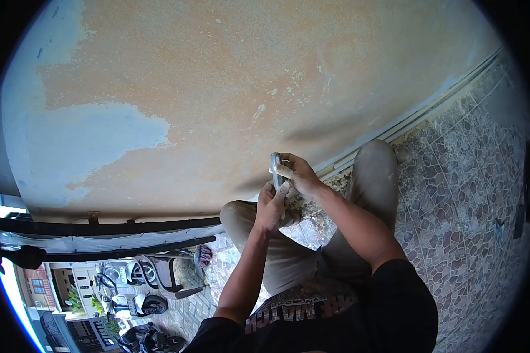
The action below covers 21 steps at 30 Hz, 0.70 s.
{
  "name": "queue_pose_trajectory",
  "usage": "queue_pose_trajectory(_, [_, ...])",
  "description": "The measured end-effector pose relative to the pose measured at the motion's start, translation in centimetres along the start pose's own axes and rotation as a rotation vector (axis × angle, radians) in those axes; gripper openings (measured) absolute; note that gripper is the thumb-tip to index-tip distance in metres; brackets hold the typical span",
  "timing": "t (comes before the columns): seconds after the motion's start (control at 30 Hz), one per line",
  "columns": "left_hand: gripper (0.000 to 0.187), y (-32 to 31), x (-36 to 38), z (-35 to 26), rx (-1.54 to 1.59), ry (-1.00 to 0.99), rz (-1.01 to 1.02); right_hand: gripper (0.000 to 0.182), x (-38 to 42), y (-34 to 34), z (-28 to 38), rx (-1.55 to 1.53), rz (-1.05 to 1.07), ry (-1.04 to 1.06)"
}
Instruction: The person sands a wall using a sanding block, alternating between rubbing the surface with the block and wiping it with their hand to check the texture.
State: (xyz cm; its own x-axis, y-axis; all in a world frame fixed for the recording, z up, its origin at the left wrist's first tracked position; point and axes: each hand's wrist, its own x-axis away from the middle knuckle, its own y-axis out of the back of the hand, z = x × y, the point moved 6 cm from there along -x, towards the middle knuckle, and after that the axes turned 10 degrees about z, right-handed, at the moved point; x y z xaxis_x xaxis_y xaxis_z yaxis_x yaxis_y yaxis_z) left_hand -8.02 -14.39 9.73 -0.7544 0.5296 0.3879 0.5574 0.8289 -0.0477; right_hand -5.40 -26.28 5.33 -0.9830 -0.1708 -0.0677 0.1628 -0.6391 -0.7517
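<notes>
Both of my hands meet in front of the wall around a short, slim grey object with a metallic look (276,163); its exact kind does not show. My left hand (270,206) is closed around its lower end, thumb pressed along it. Higher up, the fingers and thumb of my right hand (297,173) pinch the same object near its upper end. Behind them is the wall (218,76), with a bare tan area and patches of pale paint (109,132). My bent knees, in dusty trousers (376,176), flank my hands.
Patterned stone-look tiles (453,212) cover the floor at right, with crumbs along the wall's foot. A dark chair (169,276), a bundle of purplish bristles (203,256) and parked motorbikes (132,303) stand at lower left. A dark rail (129,257) runs along the left.
</notes>
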Motion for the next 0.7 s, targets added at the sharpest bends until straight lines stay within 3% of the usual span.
queue_pose_trajectory(0.03, [0.04,0.2,0.0,-0.4,-0.261,-0.01,-0.113,0.044,-0.1,0.0,0.0,0.042,-0.007,-0.007])
queue_pose_trajectory(0.07, [0.04,-0.1,-0.1,-0.2,-0.264,-0.011,-0.116,0.044,-0.1,-0.1,0.1,0.04,-0.004,-0.007])
queue_pose_trajectory(0.13, [0.04,-0.6,1.1,-3.3,-0.6,-0.452,-0.312,0.038,0.2,-0.6,0.9,0.096,-0.075,-0.019])
queue_pose_trajectory(0.17, [0.04,-0.4,1.5,-3.6,-0.6,-0.45,-0.315,0.038,0.1,-0.4,0.4,0.095,-0.073,-0.021])
queue_pose_trajectory(0.23, [0.036,-0.4,2.1,-4.4,-0.875,-0.121,-0.327,0.034,-0.2,-0.3,0.3,0.141,-0.079,0.112])
queue_pose_trajectory(0.57, [0.031,1.1,1.6,-3.0,-0.626,-0.217,-0.331,0.032,0.0,-0.4,-0.2,0.022,-0.03,0.051])
queue_pose_trajectory(0.63, [0.033,0.9,1.5,-3.6,-0.75,-0.072,-0.243,0.032,0.0,0.1,0.4,0.194,-0.07,0.102])
queue_pose_trajectory(0.7, [0.042,1.4,1.6,-3.5,-0.731,-0.067,-0.202,0.031,0.0,1.1,1.2,0.28,-0.105,0.166])
